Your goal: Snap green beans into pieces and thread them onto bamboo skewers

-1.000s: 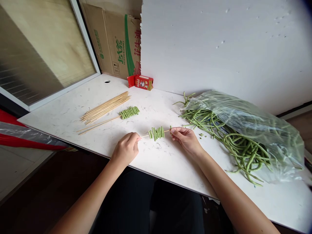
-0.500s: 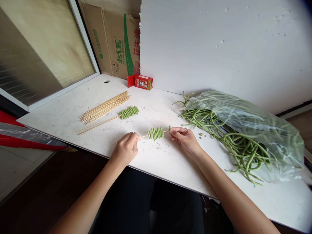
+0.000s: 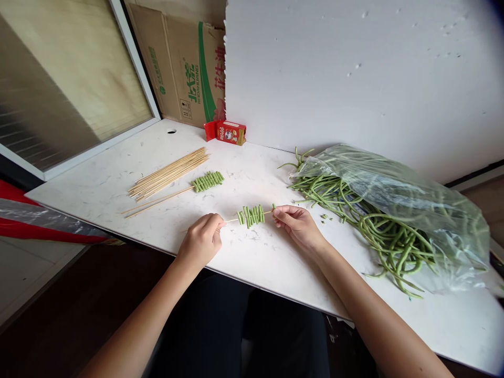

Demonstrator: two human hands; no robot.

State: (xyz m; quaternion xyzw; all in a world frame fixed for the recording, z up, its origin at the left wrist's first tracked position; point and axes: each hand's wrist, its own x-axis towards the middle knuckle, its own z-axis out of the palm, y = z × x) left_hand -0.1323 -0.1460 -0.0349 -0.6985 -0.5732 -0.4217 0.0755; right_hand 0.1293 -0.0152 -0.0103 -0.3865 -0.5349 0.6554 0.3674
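camera view slightly further right

The single camera sits on my head and faces forward and down. It views the white tabletop point(image 3: 252, 257) from above, at close range. My left hand point(image 3: 200, 239) and right hand point(image 3: 296, 227) fall near mid-frame. Coverage extends from my lap point(image 3: 208, 320) to the upright white panel point(image 3: 334, 68). The dark upper-right corner is possibly lens edge.

The bean pieces point(image 3: 255, 215) are green, the skewers point(image 3: 169, 174) straw-yellow, the tabletop point(image 3: 248, 258) white with grey flecks, the small box point(image 3: 231, 133) mostly red, the carton point(image 3: 173, 73) brown, banded green.
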